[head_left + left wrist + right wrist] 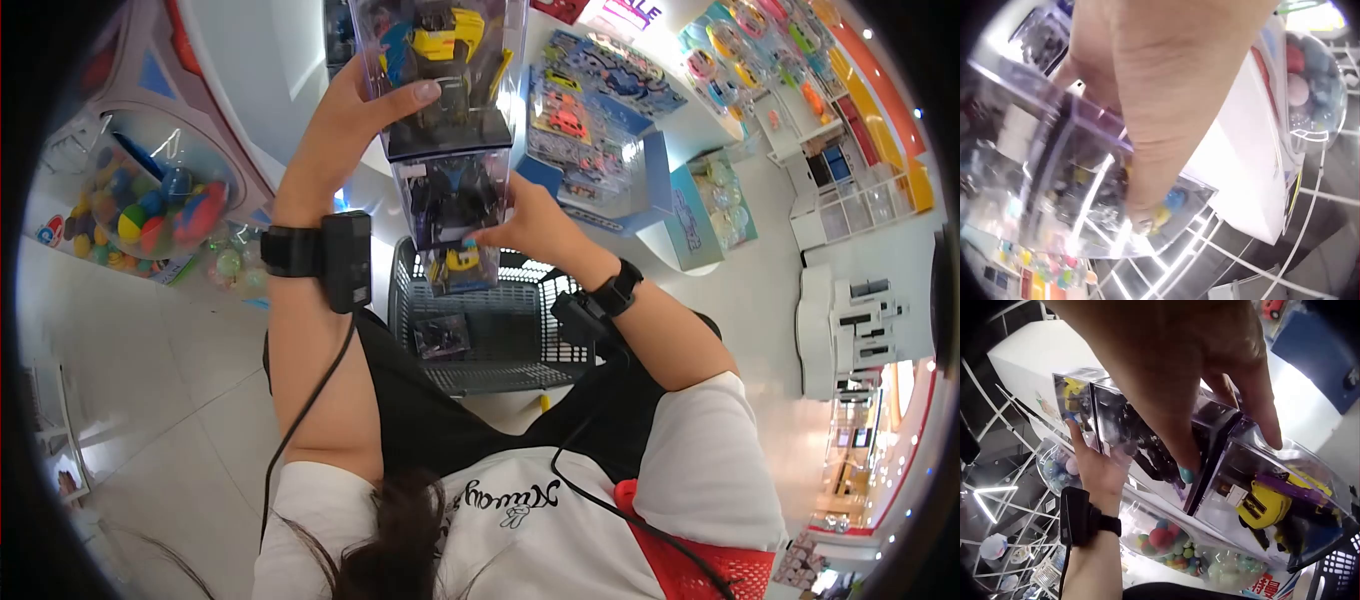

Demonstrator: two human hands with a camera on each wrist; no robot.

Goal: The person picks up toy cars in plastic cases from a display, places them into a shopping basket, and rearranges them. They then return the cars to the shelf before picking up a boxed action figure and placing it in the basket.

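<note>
Three clear display boxes with dark bases stand end to end in a column above the basket. The far box (440,70) holds a yellow and blue toy figure, and my left hand (345,125) grips it by the side, thumb across its face. A black figure fills the middle box (455,200). My right hand (545,225) grips this one, its thumb with a teal nail on the front. In the right wrist view, another finger of it reaches onto the near box (1279,506), which contains a yellow, black and purple figure.
A grey plastic basket (490,350) sits between the knees, with a small clear package (442,337) inside. To the right, blue trays (640,185) of packaged toys lie on a white counter. Clear bags of coloured balls (150,200) stand at left.
</note>
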